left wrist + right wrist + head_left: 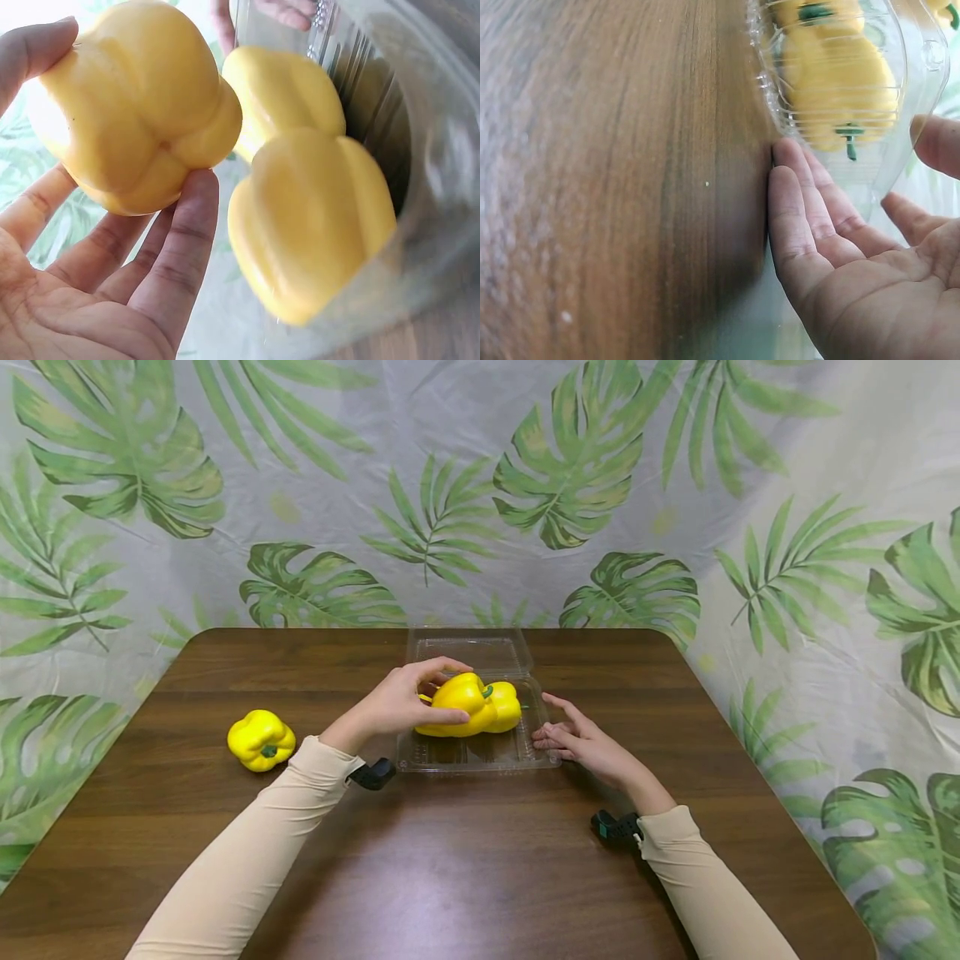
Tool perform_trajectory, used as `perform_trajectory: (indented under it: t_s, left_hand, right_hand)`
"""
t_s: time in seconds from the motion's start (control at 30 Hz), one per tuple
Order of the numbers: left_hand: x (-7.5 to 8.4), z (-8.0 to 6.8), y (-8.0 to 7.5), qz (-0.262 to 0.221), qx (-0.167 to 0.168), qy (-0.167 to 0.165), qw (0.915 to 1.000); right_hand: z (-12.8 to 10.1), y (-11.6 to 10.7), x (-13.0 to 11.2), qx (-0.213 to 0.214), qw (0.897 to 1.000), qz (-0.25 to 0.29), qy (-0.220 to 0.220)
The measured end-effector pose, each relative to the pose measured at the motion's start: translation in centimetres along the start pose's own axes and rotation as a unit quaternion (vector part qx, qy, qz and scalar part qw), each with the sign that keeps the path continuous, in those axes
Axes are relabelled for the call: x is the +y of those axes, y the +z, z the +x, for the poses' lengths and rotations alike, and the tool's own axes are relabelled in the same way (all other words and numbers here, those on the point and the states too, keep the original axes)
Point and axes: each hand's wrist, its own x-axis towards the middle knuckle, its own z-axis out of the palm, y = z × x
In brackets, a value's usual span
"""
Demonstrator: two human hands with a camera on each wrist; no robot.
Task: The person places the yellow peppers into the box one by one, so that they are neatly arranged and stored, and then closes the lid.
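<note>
Head view: left hand (393,703) grips a yellow bell pepper (459,697) above the clear clamshell tray (480,758), right hand (581,743) flat-fingered steadying its edge; lowering beside the packed pepper (504,703) comes next

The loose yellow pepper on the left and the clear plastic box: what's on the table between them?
In the head view, only the person's left hand and its sleeved forearm cross that stretch between the loose pepper and the clear box; otherwise it is bare wooden table.

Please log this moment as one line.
left hand: grips pepper over tray | right hand: steadies tray | spare pepper: on table
</note>
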Motion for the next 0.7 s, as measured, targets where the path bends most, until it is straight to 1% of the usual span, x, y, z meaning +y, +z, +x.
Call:
perform_trajectory:
  t_s: [0.1, 0.3, 0.5, 0.7]
  left_hand:
    - [0.2, 0.5, 0.9, 0.005, -0.003, 0.007, 1.0]
    - [0.7, 1.1, 2.6, 0.011, -0.021, 0.019, 0.9995]
    - [0.8, 1.6, 4.0, 0.024, -0.031, 0.009, 0.9992]
    - [0.6, 1.9, 4.9, 0.048, -0.04, -0.003, 0.998]
  right_hand:
    - [0.0, 0.0, 0.0, -0.001, 1.0, 0.0, -0.003]
    - [0.1, 0.0, 0.1, -0.004, 1.0, 0.009, -0.001]
    - [0.2, 0.0, 0.3, -0.004, 1.0, 0.01, 0.004]
    - [0.2, 0.0, 0.3, -0.002, 1.0, 0.014, 0.005]
